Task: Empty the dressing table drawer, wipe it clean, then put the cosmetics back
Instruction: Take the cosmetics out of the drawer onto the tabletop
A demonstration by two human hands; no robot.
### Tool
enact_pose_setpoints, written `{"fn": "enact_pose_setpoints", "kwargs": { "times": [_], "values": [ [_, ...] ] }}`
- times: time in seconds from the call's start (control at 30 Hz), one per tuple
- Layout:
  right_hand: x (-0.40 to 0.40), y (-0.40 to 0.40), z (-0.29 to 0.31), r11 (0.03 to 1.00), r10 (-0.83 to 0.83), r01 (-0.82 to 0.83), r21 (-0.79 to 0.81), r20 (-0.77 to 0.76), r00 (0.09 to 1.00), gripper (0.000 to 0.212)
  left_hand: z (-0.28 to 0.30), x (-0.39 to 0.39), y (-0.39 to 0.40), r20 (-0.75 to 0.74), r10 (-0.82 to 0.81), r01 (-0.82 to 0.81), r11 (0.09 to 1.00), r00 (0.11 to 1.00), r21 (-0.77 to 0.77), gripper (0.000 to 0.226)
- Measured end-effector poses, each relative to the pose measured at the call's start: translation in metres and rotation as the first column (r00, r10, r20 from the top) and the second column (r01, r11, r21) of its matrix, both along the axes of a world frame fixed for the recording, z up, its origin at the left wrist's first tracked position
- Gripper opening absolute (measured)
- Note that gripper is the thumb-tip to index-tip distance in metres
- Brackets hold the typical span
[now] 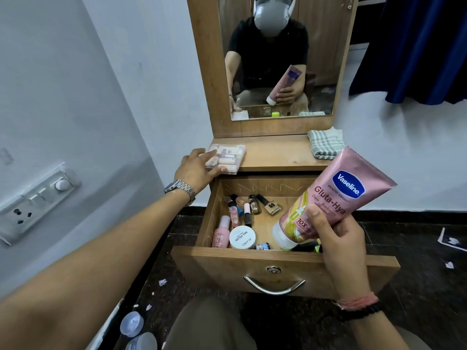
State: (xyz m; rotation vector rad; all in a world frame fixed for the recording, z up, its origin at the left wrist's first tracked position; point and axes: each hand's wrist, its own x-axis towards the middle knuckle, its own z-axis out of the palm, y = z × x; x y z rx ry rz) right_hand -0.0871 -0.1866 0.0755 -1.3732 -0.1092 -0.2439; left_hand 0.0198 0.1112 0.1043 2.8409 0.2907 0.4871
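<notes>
I am emptying the drawer [252, 263], which stands pulled out below both my hands and is far from empty, so the job now is moving things up to the worktop [275, 152] beyond it. My right hand [341, 238] has its grip wrapped round the lower body of the pink lotion tube [338, 198], thumb across the front, cap end down over the drawer's right side. I would carry it up and lay it flat on the bare wood ahead of that grip, short of the checked cloth [324, 144], which I judge I will need free for wiping. My left hand [199, 170] is reaching forward, its grip spread with fingers on top of the clear plastic case [226, 159] and the thumb under its near edge; the case overhangs the worktop slightly, so I would push it further on. Below that grip remain the white nail polish jar [242, 238], a pink bottle [221, 232] and several small nail polish bottles [255, 204].
</notes>
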Motion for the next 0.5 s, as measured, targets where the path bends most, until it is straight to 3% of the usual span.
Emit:
{"fn": "enact_pose_setpoints", "kwargs": {
  "times": [0.27,0.5],
  "values": [
    [-0.001,0.002,0.001,1.000,0.003,-0.004,-0.025,-0.004,1.000,0.024,0.009,0.006,-0.012,-0.071,-0.071,0.075,0.996,0.995,0.056,0.047],
    [-0.002,0.002,0.004,0.999,0.007,-0.007,-0.032,0.008,1.000,0.024,0.013,0.029,-0.008,-0.107,-0.057,0.058,0.998,0.993,0.001,0.046]
  ]
}}
